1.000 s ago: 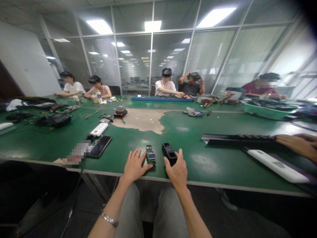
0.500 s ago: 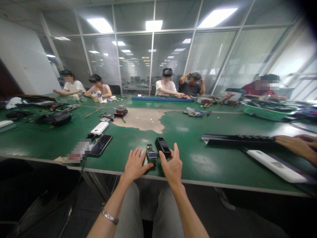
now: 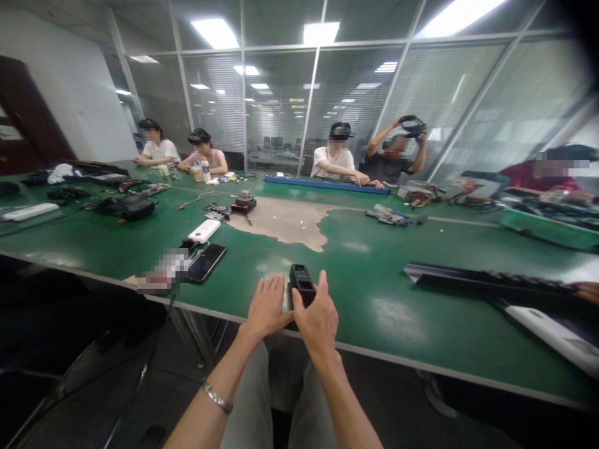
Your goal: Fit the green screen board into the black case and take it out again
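My right hand [image 3: 317, 317] has its thumb at the near left side of a black plastic case [image 3: 303, 282] and its fingers along the right side. The case is box-shaped, with rectangular openings in its top, close to the green table's near edge. Just left of it, my left hand [image 3: 267, 307] lies palm down with fingers stretched out, its thumb reaching toward the case's near end. The small green circuit board with a screen is out of sight, so whether it lies under the case or behind my hands is unclear.
Left of my hands lie a smartphone [image 3: 207, 262] and a white power bank [image 3: 204, 231]. To the right are a long black channel [image 3: 449, 277] and a white device [image 3: 547, 337]. Several people sit across the green table [image 3: 365, 287]; one holds a headset [image 3: 412, 126] overhead.
My right hand has brought the black case left to where the circuit board was, and the board no longer shows. My view has turned slightly left. A person opposite has lifted a headset off.
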Action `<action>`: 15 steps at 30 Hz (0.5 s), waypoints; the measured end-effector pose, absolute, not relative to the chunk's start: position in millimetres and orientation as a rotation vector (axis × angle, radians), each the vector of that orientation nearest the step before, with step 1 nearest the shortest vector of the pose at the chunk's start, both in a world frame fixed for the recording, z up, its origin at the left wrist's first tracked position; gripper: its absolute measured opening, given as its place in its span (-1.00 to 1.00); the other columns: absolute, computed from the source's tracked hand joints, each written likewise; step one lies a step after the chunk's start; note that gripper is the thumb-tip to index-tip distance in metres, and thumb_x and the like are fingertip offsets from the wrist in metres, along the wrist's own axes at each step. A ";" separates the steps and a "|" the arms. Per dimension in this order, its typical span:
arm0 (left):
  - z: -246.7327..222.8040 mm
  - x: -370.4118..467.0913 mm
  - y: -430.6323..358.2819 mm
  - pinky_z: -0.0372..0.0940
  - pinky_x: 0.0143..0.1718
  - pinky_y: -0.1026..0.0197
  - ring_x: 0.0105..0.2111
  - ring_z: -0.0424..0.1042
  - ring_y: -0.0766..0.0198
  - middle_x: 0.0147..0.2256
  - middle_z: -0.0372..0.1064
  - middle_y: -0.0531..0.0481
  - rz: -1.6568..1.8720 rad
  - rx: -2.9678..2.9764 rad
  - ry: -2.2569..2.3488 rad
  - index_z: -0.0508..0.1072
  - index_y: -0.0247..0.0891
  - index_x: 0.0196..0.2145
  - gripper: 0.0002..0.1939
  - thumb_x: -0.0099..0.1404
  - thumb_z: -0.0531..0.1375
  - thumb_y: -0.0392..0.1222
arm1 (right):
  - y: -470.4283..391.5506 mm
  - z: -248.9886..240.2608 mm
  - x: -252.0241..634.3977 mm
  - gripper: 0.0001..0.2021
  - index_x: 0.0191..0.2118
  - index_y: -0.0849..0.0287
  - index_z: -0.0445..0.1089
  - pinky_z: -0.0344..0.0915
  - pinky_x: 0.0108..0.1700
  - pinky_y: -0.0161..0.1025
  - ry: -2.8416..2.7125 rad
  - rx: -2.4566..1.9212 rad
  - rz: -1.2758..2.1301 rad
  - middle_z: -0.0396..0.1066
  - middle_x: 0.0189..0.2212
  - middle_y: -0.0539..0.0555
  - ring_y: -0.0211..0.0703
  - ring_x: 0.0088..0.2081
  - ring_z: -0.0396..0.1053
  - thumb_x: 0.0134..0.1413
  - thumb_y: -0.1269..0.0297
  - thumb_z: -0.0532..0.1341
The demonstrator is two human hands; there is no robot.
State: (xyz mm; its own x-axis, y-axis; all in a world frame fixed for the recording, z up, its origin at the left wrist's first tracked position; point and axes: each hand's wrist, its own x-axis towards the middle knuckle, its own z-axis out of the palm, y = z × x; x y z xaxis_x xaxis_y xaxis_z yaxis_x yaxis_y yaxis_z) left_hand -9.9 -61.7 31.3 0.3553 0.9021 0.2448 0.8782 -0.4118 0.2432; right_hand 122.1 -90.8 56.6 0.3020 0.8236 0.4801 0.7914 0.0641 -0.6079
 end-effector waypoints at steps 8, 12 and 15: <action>33.8 -9.4 -63.0 -0.27 0.34 -0.10 0.33 -0.11 -0.03 0.35 -0.12 -0.22 0.538 2.501 1.663 -0.09 -0.41 0.34 -0.15 0.23 0.02 0.10 | -99.9 28.9 123.5 -0.20 0.37 0.36 -0.15 0.32 -0.11 -0.03 -1.523 -1.723 0.010 0.41 -0.07 0.36 0.15 -0.09 0.40 0.17 -0.01 0.09; 37.1 -9.7 -63.7 -0.29 0.34 -0.11 0.34 -0.11 -0.03 0.34 -0.09 -0.18 0.502 2.496 1.658 -0.05 -0.37 0.34 -0.17 0.22 0.02 0.08 | -99.8 28.1 125.0 -0.17 0.36 0.38 -0.13 0.31 -0.06 0.00 -1.536 -1.689 0.042 0.36 0.01 0.40 0.18 -0.04 0.37 0.14 -0.06 0.10; 38.0 -9.8 -63.6 -0.28 0.33 -0.14 0.33 -0.11 -0.05 0.34 -0.07 -0.17 0.481 2.502 1.654 -0.03 -0.33 0.34 -0.18 0.20 0.05 0.07 | -96.0 34.5 126.1 -0.13 0.37 0.35 -0.17 0.29 0.00 0.00 -1.520 -1.658 0.078 0.35 0.06 0.36 0.16 0.03 0.34 0.10 -0.06 0.14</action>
State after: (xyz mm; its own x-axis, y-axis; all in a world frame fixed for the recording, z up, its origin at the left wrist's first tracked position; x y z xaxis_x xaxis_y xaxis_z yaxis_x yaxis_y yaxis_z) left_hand -9.8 -63.6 38.0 0.3587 0.9110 0.2037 0.8781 -0.4033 0.2573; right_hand 126.1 -96.0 34.5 0.2554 0.8372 0.4836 0.7833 0.1140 -0.6111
